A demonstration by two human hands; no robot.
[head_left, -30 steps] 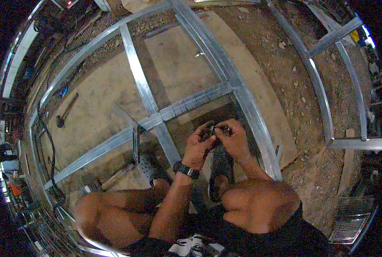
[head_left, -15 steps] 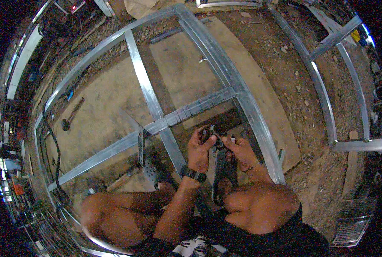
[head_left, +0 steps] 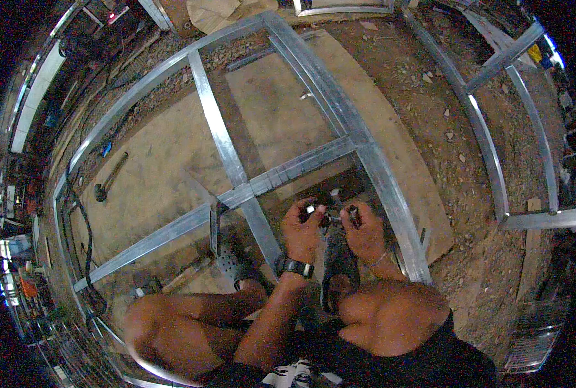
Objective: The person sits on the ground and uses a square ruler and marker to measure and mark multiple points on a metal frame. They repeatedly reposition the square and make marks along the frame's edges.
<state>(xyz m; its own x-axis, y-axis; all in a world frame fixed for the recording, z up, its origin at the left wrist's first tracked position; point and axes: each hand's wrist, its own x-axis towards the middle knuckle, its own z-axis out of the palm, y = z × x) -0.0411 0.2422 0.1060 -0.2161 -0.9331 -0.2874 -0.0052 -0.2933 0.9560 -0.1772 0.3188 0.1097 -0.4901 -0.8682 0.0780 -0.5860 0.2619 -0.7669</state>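
My left hand, with a dark watch on its wrist, is closed around a small piece with a pale, squarish end. Close by on the right, my right hand pinches a small dark piece with a shiny part. Both pieces are too small to name. Just beyond the fingers, a small pale bit shows, and I cannot tell whether it is held. Below the hands are my knees and dark clogs. A welded frame of silvery square tubes surrounds the hands.
A thin metal square stands against the crossbar. One hammer lies on the brown board; a wooden-handled tool lies by my left knee. A black cable runs along the left side. Another tube frame lies on stony ground.
My hands have drawn slightly apart, and the pale end in my left hand now shows plainly. My right fingers have turned. The frame sits slightly lower in view.
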